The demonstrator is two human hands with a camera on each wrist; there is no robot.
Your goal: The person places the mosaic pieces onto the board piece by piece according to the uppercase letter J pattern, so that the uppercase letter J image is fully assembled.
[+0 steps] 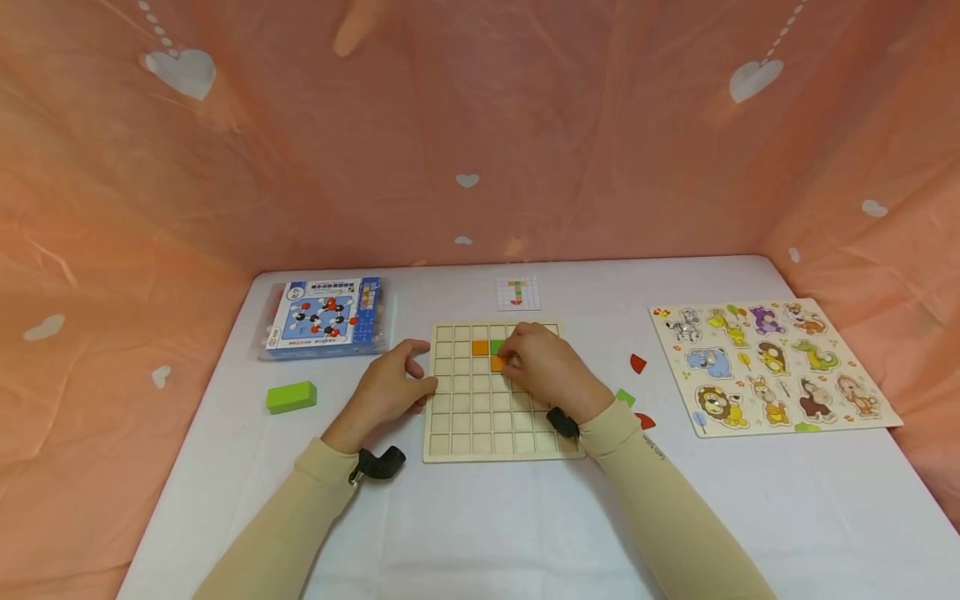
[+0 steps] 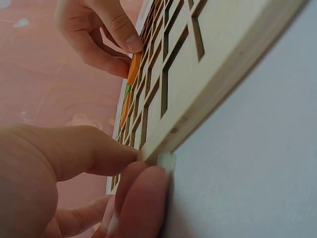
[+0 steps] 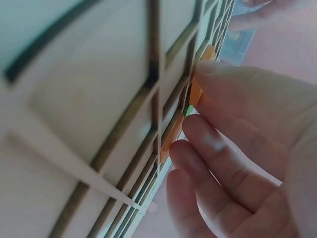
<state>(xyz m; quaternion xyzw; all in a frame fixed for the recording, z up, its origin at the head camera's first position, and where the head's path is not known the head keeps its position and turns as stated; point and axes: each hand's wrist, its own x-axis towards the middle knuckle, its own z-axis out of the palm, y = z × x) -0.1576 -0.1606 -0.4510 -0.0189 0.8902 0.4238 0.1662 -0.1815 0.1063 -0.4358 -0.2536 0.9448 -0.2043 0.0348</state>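
A wooden grid board (image 1: 461,423) with square recesses lies flat on the table. My left hand (image 1: 388,386) holds its left edge; in the left wrist view the thumb (image 2: 99,153) is at the rim with fingers beside and below it. With thumb and fingers, my right hand (image 1: 551,367) pinches an orange square tile (image 1: 497,364) at a cell in the upper middle of the board. A green tile (image 1: 496,347) lies just above it, partly covered by the fingers. Another orange tile (image 1: 480,347) sits to the left of the green one.
A pattern card (image 1: 518,293) lies behind the board. At left are a boxed molecule kit (image 1: 322,321) and a green block (image 1: 292,397). Red pieces (image 1: 637,363) and a green piece (image 1: 626,399) lie right of the board, near an animal puzzle (image 1: 772,367).
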